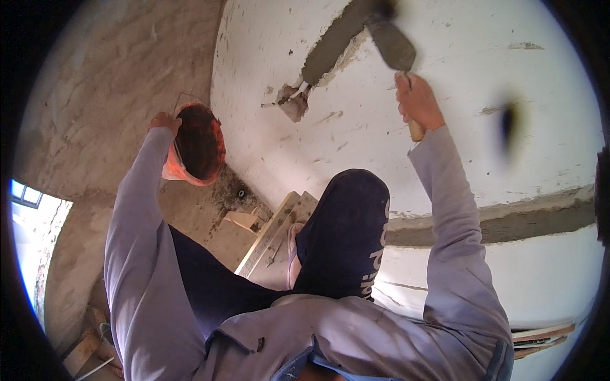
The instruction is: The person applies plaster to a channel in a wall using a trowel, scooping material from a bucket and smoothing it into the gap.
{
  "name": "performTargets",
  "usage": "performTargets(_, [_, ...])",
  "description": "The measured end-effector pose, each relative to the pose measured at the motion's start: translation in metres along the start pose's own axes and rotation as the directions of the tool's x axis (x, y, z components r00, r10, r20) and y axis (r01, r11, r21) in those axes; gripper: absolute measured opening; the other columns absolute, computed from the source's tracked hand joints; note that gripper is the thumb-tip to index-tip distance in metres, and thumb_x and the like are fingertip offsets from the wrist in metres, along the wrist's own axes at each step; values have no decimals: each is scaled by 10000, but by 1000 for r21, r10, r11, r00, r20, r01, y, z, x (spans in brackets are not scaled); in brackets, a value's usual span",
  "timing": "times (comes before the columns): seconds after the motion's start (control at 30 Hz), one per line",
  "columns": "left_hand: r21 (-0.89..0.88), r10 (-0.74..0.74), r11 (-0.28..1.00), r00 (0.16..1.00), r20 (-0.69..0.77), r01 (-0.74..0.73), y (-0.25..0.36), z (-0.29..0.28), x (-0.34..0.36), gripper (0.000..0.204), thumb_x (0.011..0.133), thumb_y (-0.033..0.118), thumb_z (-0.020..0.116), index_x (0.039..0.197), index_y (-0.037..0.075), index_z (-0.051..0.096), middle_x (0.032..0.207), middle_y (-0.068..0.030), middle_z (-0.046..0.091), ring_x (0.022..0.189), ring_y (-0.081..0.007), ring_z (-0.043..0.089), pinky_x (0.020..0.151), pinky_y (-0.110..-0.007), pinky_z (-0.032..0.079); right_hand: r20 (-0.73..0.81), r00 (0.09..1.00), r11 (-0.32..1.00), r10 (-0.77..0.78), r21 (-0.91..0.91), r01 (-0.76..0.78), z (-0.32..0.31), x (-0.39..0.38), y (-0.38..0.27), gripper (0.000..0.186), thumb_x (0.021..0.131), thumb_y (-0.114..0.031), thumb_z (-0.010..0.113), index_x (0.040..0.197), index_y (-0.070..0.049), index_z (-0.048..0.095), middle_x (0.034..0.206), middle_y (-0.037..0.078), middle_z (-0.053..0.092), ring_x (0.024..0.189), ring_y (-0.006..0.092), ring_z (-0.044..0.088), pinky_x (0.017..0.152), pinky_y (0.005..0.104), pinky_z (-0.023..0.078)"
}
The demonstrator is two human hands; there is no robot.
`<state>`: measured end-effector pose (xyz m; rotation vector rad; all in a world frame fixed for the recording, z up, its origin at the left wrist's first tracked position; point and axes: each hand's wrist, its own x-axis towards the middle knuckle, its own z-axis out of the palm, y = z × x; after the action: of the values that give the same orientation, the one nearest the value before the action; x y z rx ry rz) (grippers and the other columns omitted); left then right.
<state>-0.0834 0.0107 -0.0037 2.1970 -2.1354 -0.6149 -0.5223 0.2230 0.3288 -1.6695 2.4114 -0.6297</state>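
Observation:
My left hand (165, 122) grips the rim of an orange-red bucket (190, 176), which is tilted so its dark, mortar-stained inside shows. My right hand (420, 101) is closed round the wooden handle of a trowel (395, 49). The grey trowel blade points up and lies at or close to the white wall (457, 152), beside a strip of grey mortar (333, 56) filling a channel. At the lower end of that strip, a rough hole (294, 106) has short pale pipe ends sticking out. Whether mortar sits on the blade I cannot tell.
A wooden board platform (273, 238) lies under my foot, with a wood offcut (243, 221) beside it. Another mortar strip (540, 222) crosses the wall at right. A bare plastered wall (121, 82) stands left, with a window (27, 194). Wood strips (540, 336) lie lower right.

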Motion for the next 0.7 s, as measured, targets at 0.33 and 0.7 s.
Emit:
performTargets(0.33, [-86,-45,996,996,-81,38,0,24,22,516,784,389,592,1176,55,564,1192,-204,587,1146,-367,550,967,-453,438,45,999,992,-15,-127,20,8,-13,-4,394,969,-329,404,874,41,499,732,235,583,502,324,593,469,430,501])
performTargets(0.7, [-86,-45,995,997,-60,40,-15,3,-10,549,803,449,541,1176,47,560,1208,-175,583,1130,-355,558,946,-450,454,-76,997,973,-16,228,33,-6,31,-60,326,947,-324,430,870,-15,497,656,107,520,461,197,533,420,367,479])
